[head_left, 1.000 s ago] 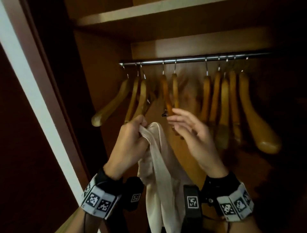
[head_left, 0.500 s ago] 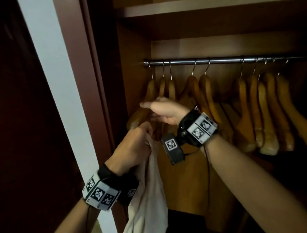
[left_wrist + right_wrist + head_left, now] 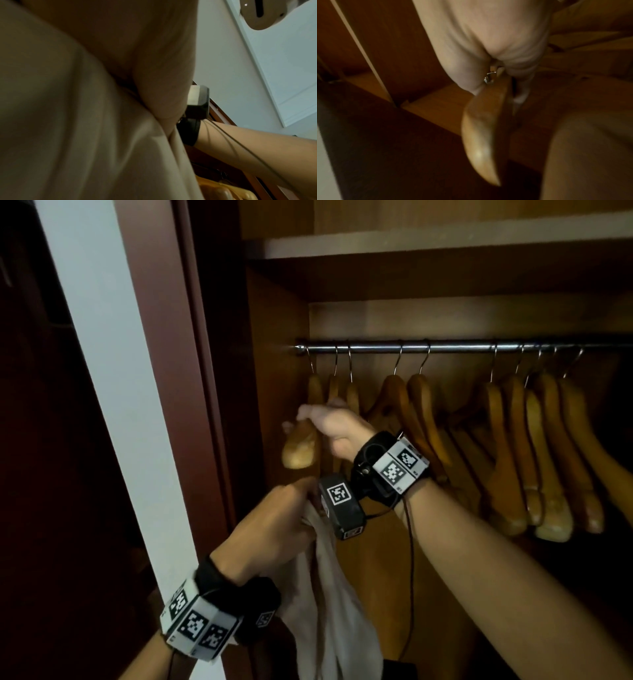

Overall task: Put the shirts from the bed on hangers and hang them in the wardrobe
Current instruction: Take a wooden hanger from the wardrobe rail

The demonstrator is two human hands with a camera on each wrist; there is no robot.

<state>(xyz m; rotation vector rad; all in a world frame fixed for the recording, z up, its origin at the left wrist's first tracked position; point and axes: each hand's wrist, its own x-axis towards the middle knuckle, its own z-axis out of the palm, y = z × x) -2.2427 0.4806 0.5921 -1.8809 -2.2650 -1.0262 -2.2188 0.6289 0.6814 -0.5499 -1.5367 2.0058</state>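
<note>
My left hand grips a bunched beige shirt just below the rail, and the cloth hangs down from my fist. In the left wrist view the shirt fills most of the picture. My right hand reaches across above the left hand, its fingers curled round the leftmost wooden hanger, which hangs on the metal rail. In the right wrist view that hanger's arm sticks out from under my palm. My fingertips are hidden behind the hanger.
Several more bare wooden hangers hang along the rail to the right. The wardrobe's side panel stands close to the left of the gripped hanger. A shelf runs above the rail, and a white door frame is at left.
My right hand has moved left from the middle hangers to the leftmost one and closed round it. The left hand has kept hold of the shirt.
</note>
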